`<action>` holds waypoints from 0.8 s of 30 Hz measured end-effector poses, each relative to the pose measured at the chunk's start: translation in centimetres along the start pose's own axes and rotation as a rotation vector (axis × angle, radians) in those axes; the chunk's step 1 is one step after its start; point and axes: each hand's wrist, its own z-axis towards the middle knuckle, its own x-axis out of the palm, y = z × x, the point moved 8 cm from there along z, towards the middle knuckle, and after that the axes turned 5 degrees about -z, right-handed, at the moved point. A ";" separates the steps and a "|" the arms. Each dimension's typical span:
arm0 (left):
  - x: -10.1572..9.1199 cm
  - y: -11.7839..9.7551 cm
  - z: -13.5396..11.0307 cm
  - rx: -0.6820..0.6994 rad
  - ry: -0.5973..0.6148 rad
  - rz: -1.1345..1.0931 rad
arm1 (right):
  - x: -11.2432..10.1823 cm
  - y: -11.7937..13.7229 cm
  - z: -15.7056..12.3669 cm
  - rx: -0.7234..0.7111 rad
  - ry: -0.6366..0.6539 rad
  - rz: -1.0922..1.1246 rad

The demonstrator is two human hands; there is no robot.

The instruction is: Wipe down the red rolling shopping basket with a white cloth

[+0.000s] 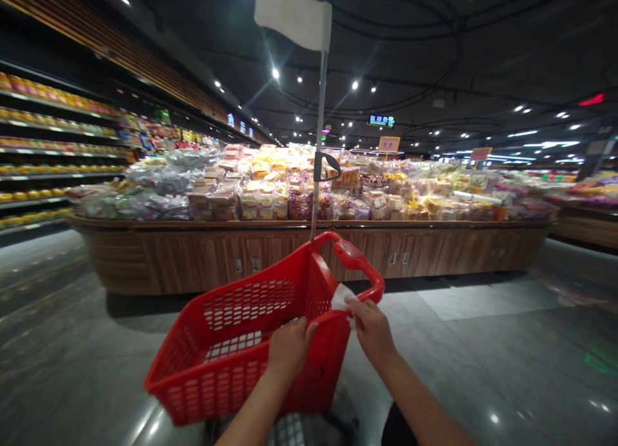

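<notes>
In the head view, the person's left hand (pixel 290 349) sits at about 6 o'clock, curled over the near rim of a red plastic basket (pixel 203 369), with the fingers closed together on the rim. The right hand (pixel 371 330) is near it, toward 5 o'clock. Its fingers are pressed together, pinching a white slip (pixel 340 298) right at the basket's rim. The slip may be paper or tissue; I can't tell which.

The basket hangs tilted in front of the person, low in the view, between 6 and 7 o'clock. Its mesh walls are open, and a red handle (pixel 355 256) arches across its far end. A thin metal pole (pixel 318 143) rises behind that handle toward 12 o'clock, with a black clip (pixel 326 166) partway up and a white flag (pixel 292 15) at the top.

Farther off at 12 o'clock stands a long wooden display table (pixel 203 266), heaped with bagged bread and pastries (pixel 270 192). A yellow price sign (pixel 389 144) stands above the pile near 1 o'clock. Shelves of packaged goods (pixel 48 150) line the wall at 10 o'clock, and a grey tile floor (pixel 483 349) spreads around 4 o'clock. Under the basket at 6 o'clock, something dark and checked (pixel 290 430) is too cut off to name.
</notes>
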 end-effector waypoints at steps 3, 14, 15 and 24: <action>0.3 0.6 0.2 -0.006 -0.006 0.019 | -2.3 -2.7 0.3 0.134 -0.156 -0.070; 0.2 0.9 0.2 0.004 -0.014 0.054 | -0.3 -1.1 -2.0 -0.043 -0.191 0.102; 0.2 0.9 0.2 0.003 -0.015 0.057 | -1.1 -1.9 -2.0 0.006 -0.255 0.099; 0.1 1.1 0.2 0.025 -0.026 0.070 | 1.8 -0.1 -3.4 -0.003 -0.204 0.195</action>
